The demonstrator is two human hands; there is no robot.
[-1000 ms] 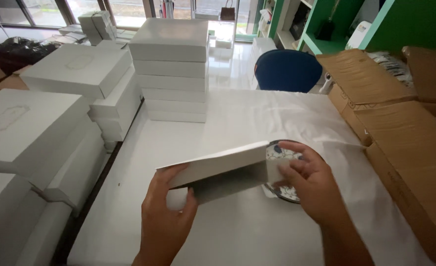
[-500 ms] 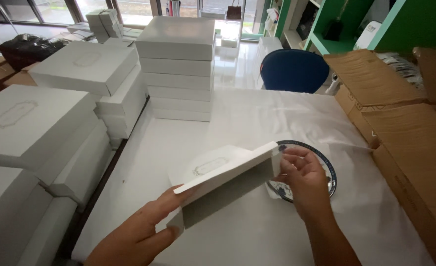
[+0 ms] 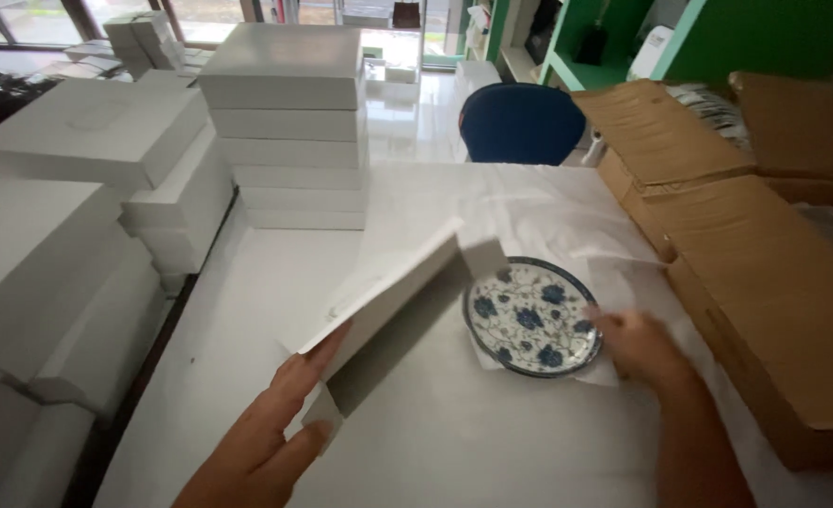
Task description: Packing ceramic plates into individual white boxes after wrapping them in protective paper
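White boxes [image 3: 78, 150] stacked far left, taller stack [image 3: 289, 122] mid-table. Left hand [image 3: 280, 423], fingers spread flat along the near end of a white lid [image 3: 388, 301], lid tilted up, far end just beside the plate. Plate [image 3: 532, 316], blue floral, flat on white paper [image 3: 529, 202], table centre. Right hand [image 3: 638, 343] at plate's right rim, blurred, cannot tell finger state or contact. Cardboard boxes [image 3: 765, 282] along right edge.
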